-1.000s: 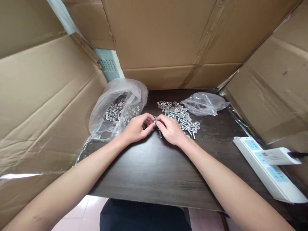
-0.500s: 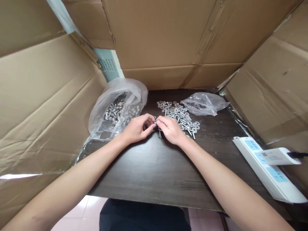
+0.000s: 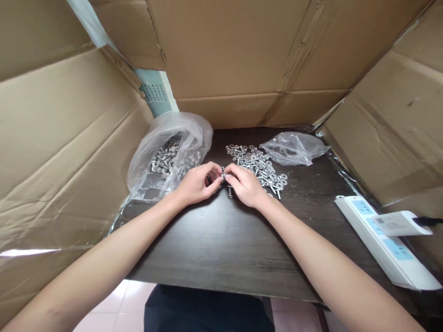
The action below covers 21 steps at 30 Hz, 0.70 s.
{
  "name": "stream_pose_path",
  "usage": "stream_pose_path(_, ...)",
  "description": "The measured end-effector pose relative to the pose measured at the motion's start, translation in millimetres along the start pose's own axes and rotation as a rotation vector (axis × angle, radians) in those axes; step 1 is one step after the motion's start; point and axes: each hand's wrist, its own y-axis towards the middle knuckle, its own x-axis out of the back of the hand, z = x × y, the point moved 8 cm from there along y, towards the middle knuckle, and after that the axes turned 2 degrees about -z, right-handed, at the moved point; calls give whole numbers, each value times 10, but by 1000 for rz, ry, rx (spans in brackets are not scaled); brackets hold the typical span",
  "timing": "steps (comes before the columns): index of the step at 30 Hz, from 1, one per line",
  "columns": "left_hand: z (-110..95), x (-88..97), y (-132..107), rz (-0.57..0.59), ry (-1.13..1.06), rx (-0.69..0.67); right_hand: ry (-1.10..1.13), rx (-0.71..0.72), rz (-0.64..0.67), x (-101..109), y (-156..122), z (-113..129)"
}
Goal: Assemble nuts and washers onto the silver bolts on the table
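Note:
My left hand (image 3: 200,184) and my right hand (image 3: 244,184) meet fingertip to fingertip above the dark table (image 3: 214,249). Both pinch a small shiny metal fastener (image 3: 223,175); the fingers cover most of it, so I cannot tell whether it is a nut, a bolt or both. Just below the right fingers is a bolt (image 3: 230,192), partly hidden by that hand. A loose pile of bolts, nuts and flat washers (image 3: 258,165) lies beyond and to the right of my right hand. Close behind my left hand stands an open clear plastic bag (image 3: 138,170) with many metal fasteners (image 3: 166,159) inside.
A crumpled clear plastic bag (image 3: 296,148) lies at the back right. On the right edge rests a white power strip (image 3: 384,258) with a white adapter (image 3: 398,223) and black cable plugged in. Cardboard walls (image 3: 242,50) enclose the table at left, back and right.
Almost nothing differs. The fingertips of both hands have shifted very slightly around the small metal fastener; the pile and the bags stay where they were.

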Motion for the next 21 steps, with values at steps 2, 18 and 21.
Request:
stream_pose_path(2,4,-5,0,5,-1,-1,-6,3,-2,-2,2,-5)
stream_pose_path(18,-21,7,-19,-6,27,-79,-72,71,-14,-9,8,31)
stream_pose_path(21,-27,6,-23,-11,35,-83,-80,69,-8,-12,7,36)
